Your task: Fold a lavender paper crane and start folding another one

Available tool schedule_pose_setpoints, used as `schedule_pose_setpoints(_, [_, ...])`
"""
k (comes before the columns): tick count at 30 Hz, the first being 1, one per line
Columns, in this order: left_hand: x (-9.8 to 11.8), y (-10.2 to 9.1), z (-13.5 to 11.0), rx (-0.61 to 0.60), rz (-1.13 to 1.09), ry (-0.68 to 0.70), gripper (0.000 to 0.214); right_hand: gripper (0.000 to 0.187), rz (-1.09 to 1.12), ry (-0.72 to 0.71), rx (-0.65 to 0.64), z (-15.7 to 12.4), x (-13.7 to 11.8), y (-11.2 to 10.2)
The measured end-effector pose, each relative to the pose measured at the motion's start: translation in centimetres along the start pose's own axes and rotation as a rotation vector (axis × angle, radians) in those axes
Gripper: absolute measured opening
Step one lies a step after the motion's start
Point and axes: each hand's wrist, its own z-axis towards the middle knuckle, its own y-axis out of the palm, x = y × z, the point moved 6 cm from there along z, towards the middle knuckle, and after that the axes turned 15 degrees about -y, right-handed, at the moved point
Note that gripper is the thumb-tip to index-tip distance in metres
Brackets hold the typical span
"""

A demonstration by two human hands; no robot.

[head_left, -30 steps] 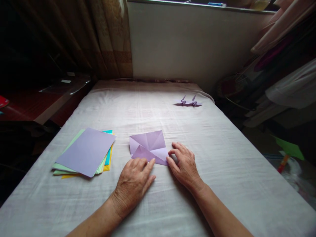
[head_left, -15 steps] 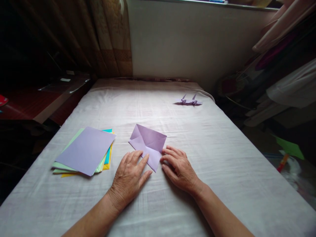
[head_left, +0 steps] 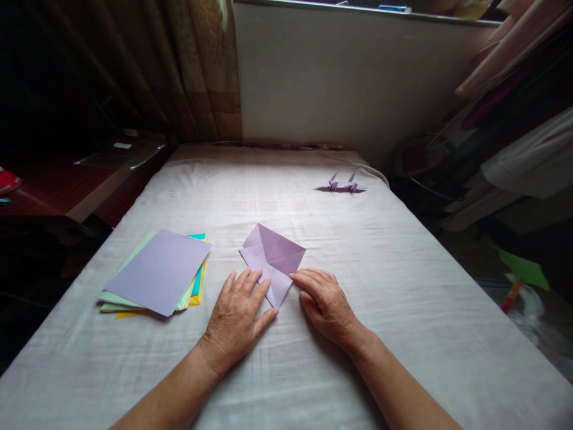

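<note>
A creased purple sheet of origami paper lies in front of me, with one flap folded over along its near left side. My left hand rests flat with fingers spread, its fingertips on the paper's near left edge and its thumb by the bottom corner. At the paper's right edge, my right hand touches with the index fingertip; its fingers lie together and stretched forward, the thumb bent beneath. Neither hand wraps round the sheet.
To the left lies a stack of coloured paper, purple on top. Two small folded purple paper cranes stand at the far right of the cloth-covered table. Hanging clothes are beyond the right edge; a curtain hangs behind.
The purple sheet has turned slightly and shifted a little to the right. My right hand's fingers have drawn closer together at its edge. My left hand has barely moved.
</note>
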Motion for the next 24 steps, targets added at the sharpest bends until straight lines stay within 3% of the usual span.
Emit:
schedule_pose_setpoints(10, [-0.5,0.1,0.3,-0.035,-0.065,0.025,0.047,0.049,-0.188,-0.035,0.075,0.5,2.0,-0.7])
schedule_pose_setpoints(16, [-0.7,-0.3,0.8,-0.055,-0.091,0.052,0.039,0.026,-0.380,-0.168,0.057,2.2,3.1,-1.9])
schedule_pose_setpoints(24, [-1.5,-0.1,0.8,-0.065,-0.126,0.070,0.031,0.018,-0.438,-0.333,-0.049,2.5,0.1,-2.8])
